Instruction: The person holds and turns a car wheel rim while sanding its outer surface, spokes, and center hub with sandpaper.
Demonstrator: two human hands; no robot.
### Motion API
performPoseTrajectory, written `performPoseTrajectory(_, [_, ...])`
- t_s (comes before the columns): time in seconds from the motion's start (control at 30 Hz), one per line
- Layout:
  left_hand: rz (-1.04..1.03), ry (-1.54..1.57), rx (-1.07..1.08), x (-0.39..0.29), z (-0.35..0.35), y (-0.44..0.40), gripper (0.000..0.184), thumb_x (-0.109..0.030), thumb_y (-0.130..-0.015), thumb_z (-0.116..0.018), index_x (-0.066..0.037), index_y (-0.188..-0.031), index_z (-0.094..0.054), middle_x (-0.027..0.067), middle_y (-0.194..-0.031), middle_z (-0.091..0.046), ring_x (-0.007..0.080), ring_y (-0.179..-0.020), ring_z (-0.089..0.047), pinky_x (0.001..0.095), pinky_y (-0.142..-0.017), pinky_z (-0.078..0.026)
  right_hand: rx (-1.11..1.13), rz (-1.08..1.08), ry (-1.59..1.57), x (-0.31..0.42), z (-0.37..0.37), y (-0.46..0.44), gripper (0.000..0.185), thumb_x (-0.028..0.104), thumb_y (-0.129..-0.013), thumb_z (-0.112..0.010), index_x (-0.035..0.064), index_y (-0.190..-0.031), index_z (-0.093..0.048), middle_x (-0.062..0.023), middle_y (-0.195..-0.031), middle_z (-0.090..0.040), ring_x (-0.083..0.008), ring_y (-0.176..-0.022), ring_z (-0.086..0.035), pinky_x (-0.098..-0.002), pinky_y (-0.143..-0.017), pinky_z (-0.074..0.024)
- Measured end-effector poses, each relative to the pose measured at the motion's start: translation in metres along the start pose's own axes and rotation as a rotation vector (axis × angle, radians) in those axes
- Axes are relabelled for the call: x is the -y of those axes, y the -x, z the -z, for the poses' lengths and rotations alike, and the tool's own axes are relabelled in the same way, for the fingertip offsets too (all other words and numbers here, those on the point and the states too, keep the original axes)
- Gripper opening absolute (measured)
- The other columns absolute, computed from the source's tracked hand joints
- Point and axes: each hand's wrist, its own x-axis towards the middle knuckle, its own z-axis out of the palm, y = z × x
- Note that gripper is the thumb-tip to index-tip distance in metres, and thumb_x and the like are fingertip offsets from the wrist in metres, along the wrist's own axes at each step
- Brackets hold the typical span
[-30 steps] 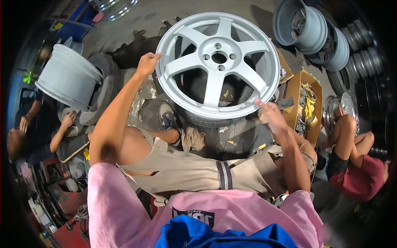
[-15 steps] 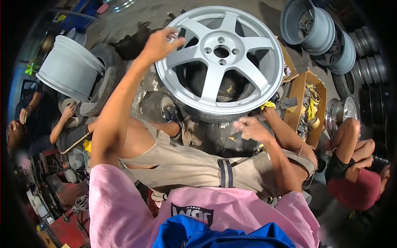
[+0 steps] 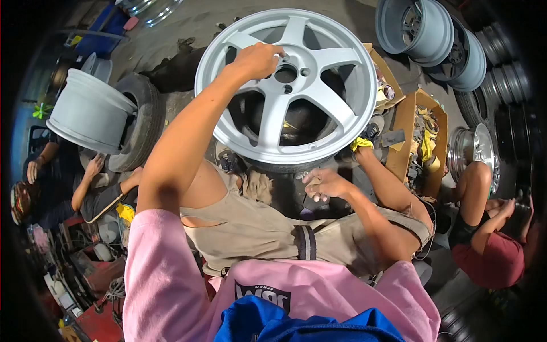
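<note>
A white six-spoke wheel rim (image 3: 277, 111) lies face up on a dark tire (image 3: 285, 167) in front of my knees. My left hand (image 3: 259, 60) is on the rim's hub, its fingers closed and the tips beside a bolt hole; whatever they may hold is hidden. My right hand (image 3: 330, 185) hangs just below the rim's near edge, apart from it. Its fingers are curled round what looks like a small brownish piece, too small to name.
Cardboard boxes (image 3: 403, 137) of scraps stand right of the rim. Grey rims (image 3: 419, 31) are stacked at the upper right, and another grey rim (image 3: 91, 111) leans on a tire (image 3: 145, 114) at left. One person (image 3: 490, 251) sits at right, another (image 3: 54, 176) at left.
My left hand has moved right and inward, from the rim's outer edge to its hub. My right hand has shifted slightly left and down with its fingers more curled. The view has shifted a little.
</note>
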Motion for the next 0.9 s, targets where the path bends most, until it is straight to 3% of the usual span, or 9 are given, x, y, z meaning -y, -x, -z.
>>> performPoseTrajectory(0.07, [-0.139,-0.202,-0.028,0.024,-0.032,-0.036,0.047,-0.012,-0.095,-0.049,-0.018,-0.137,-0.068,0.0132,-0.078,-0.076,0.0279,-0.064,-0.074,0.0444,-0.081,-0.059,-0.054,0.045,0.196,-0.004,-0.001,-0.001,0.035,0.007,-0.090,-0.070,-0.0043,-0.123,-0.063,-0.0105,-0.081,-0.072,-0.0160,-0.062,-0.069,-0.0299,-0.051,-0.0542])
performPoseTrajectory(0.17, [0.076,-0.280,0.238,-0.008,-0.019,-0.042,0.059,-0.004,-0.089,-0.050,-0.021,-0.144,-0.064,0.0108,-0.079,-0.078,0.0222,-0.075,-0.078,0.0390,-0.078,-0.060,-0.171,0.130,0.350,0.003,-0.004,-0.001,0.027,0.004,-0.082,-0.070,-0.0003,-0.109,-0.073,-0.0140,-0.077,-0.073,-0.0218,-0.059,-0.072,-0.0356,-0.055,-0.0580])
performPoseTrajectory(0.33, [0.083,-0.324,0.236,-0.017,-0.021,-0.032,0.054,-0.004,-0.090,-0.050,-0.017,-0.141,-0.066,0.0092,-0.075,-0.077,0.0214,-0.075,-0.078,0.0389,-0.075,-0.061,-0.184,0.152,0.421,-0.013,0.009,-0.011,0.017,0.007,-0.088,-0.073,-0.0021,-0.103,-0.073,-0.0134,-0.078,-0.075,-0.0206,-0.064,-0.075,-0.0367,-0.058,-0.0607])
performPoseTrajectory(0.53, [0.036,-0.469,0.089,-0.013,-0.034,-0.053,0.034,-0.012,-0.091,-0.057,-0.006,-0.121,-0.072,0.0125,-0.077,-0.077,0.0216,-0.074,-0.077,0.0387,-0.070,-0.061,-0.234,0.203,0.584,-0.021,0.011,-0.018,0.008,0.004,-0.087,-0.074,-0.0024,-0.090,-0.073,-0.0135,-0.073,-0.075,-0.0212,-0.063,-0.076,-0.0361,-0.059,-0.0616])
performPoseTrajectory(0.6, [0.139,0.061,0.233,0.001,-0.022,-0.071,0.031,-0.021,-0.096,-0.055,-0.002,-0.115,-0.071,0.0116,-0.072,-0.074,0.0179,-0.062,-0.069,0.0320,-0.063,-0.057,-0.193,0.240,0.620,-0.020,0.009,-0.019,0.006,0.003,-0.087,-0.073,-0.0031,-0.087,-0.072,-0.0146,-0.072,-0.074,-0.0214,-0.063,-0.076,-0.0361,-0.057,-0.0615])
performPoseTrajectory(0.63, [0.135,0.060,0.231,0.005,-0.007,-0.064,0.031,-0.021,-0.096,-0.055,-0.002,-0.115,-0.071,0.0116,-0.072,-0.074,0.0179,-0.062,-0.069,0.0320,-0.063,-0.057,-0.198,0.240,0.621,-0.010,0.006,-0.013,0.006,0.003,-0.087,-0.073,-0.0031,-0.087,-0.072,-0.0146,-0.072,-0.074,-0.0214,-0.063,-0.076,-0.0361,-0.057,-0.0615])
performPoseTrajectory(0.7, [0.134,0.848,0.125,0.014,0.031,-0.047,0.032,-0.029,-0.099,-0.058,-0.001,-0.108,-0.070,0.0099,-0.081,-0.074,0.0146,-0.063,-0.064,0.0296,-0.062,-0.054,-0.135,0.122,0.559,0.008,0.000,-0.002,0.017,0.015,-0.089,-0.072,-0.0007,-0.095,-0.074,-0.0172,-0.079,-0.075,-0.0240,-0.060,-0.074,-0.0392,-0.061,-0.0609])
performPoseTrajectory(0.83, [0.126,0.890,-0.188,0.036,0.045,0.001,0.032,-0.029,-0.100,-0.059,-0.001,-0.110,-0.071,0.0096,-0.089,-0.075,0.0130,-0.072,-0.067,0.0283,-0.064,-0.054,-0.173,0.063,0.316,0.013,-0.013,-0.008,0.021,0.018,-0.095,-0.068,-0.0014,-0.104,-0.069,-0.0146,-0.077,-0.075,-0.0200,-0.054,-0.072,-0.0375,-0.053,-0.0587])
performPoseTrajectory(0.9, [0.040,0.420,-0.183,0.073,0.029,0.009,0.044,-0.036,-0.094,-0.067,0.005,-0.109,-0.072,0.0194,-0.100,-0.077,0.0258,-0.085,-0.076,0.0371,-0.077,-0.058,-0.170,-0.022,0.477,0.019,-0.017,-0.006,0.027,0.020,-0.098,-0.066,-0.0001,-0.115,-0.064,-0.0187,-0.081,-0.075,-0.0292,-0.067,-0.075,-0.0429,-0.064,-0.0604])
